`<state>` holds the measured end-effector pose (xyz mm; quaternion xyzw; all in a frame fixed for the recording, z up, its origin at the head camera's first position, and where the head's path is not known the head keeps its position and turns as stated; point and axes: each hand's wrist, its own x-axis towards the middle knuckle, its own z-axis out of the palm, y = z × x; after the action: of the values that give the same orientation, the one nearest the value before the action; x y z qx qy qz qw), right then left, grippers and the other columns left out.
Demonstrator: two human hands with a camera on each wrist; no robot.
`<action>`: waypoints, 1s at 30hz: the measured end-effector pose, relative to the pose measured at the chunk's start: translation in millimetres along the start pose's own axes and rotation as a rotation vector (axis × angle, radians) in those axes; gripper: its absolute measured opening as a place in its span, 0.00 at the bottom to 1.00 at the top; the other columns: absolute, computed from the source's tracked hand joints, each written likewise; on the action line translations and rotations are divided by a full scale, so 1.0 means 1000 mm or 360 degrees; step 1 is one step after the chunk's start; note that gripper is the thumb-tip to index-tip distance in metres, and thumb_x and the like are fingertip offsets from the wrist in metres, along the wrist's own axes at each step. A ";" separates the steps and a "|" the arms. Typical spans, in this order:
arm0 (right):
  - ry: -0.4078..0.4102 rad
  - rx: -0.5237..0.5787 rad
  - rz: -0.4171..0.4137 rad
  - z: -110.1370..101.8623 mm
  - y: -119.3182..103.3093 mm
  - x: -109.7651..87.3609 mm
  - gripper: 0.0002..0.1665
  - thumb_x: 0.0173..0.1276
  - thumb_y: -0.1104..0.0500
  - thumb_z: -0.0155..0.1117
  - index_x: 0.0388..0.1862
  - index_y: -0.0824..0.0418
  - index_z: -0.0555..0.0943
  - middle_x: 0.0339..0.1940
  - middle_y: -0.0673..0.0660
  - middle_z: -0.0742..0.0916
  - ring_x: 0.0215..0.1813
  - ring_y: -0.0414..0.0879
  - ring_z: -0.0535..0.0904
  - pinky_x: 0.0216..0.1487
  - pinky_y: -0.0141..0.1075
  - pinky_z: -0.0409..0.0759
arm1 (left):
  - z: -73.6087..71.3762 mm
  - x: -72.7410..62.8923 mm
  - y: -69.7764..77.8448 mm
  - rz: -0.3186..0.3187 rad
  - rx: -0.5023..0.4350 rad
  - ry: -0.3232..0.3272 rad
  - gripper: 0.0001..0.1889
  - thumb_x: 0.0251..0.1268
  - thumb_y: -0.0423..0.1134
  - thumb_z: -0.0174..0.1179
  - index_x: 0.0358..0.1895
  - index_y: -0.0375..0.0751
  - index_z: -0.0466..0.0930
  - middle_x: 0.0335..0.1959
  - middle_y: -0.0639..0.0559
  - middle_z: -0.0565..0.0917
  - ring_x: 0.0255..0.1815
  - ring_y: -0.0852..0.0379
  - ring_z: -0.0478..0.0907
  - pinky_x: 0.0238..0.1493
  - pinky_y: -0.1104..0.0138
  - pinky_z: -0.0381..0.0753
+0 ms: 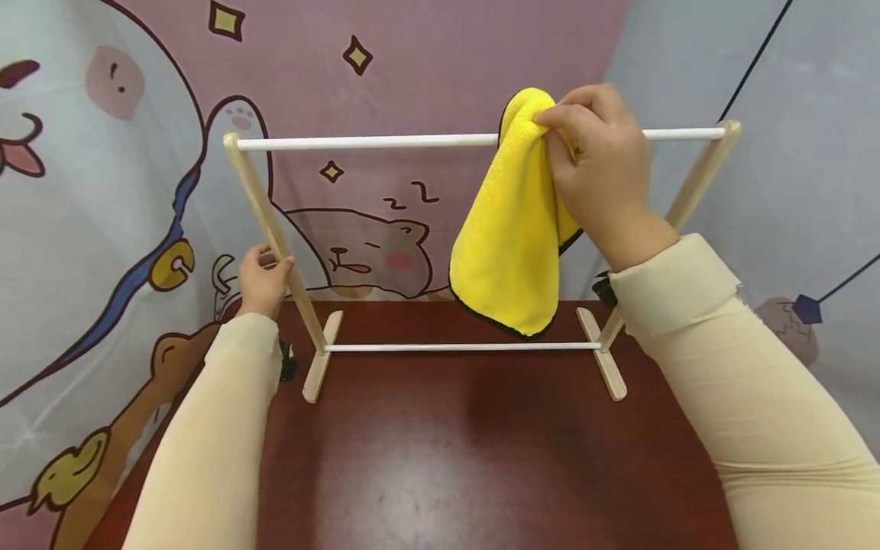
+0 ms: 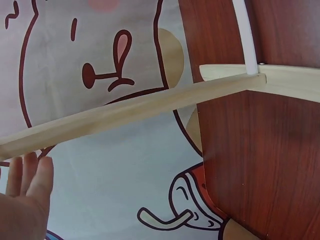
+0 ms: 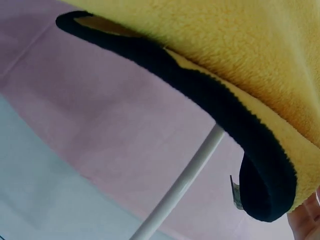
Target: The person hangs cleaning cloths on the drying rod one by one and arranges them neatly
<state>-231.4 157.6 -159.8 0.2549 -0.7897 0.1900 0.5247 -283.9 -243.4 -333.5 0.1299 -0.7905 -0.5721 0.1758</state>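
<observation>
A yellow towel (image 1: 512, 237) with a dark edge hangs in front of the top white bar of a wooden drying rack (image 1: 371, 142), hiding part of that bar. My right hand (image 1: 605, 153) pinches the towel's upper part between thumb and fingers, slightly above bar height. In the right wrist view, the white bar (image 3: 182, 182) runs under the towel's dark border (image 3: 200, 95); whether cloth lies over the far side cannot be told. My left hand (image 1: 263, 283) holds the rack's left post (image 1: 257, 195) lightly, with thumb and fingertips at the wood.
The rack's feet (image 1: 608, 370) stand on a dark red-brown table (image 1: 385, 458), joined by a lower white bar (image 1: 461, 347). Close behind hangs a cartoon-printed cloth (image 1: 412, 84), also covering both sides. The rack's right post (image 1: 701, 179) stands near my right forearm.
</observation>
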 end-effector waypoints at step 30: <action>-0.0105 -0.0136 0.0145 -0.005 0.001 0.032 0.18 0.76 0.55 0.50 0.50 0.64 0.84 0.49 0.65 0.80 0.52 0.57 0.76 0.56 0.45 0.77 | 0.077 -0.096 0.053 0.0275 -0.0499 -0.0433 0.16 0.70 0.41 0.58 0.52 0.33 0.77 0.46 0.39 0.82 0.47 0.52 0.80 0.50 0.63 0.80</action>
<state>-238.4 154.8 -128.4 0.2022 -0.8247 0.1714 0.4996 -230.2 -122.1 -317.2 -0.0455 -0.7164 -0.6831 0.1340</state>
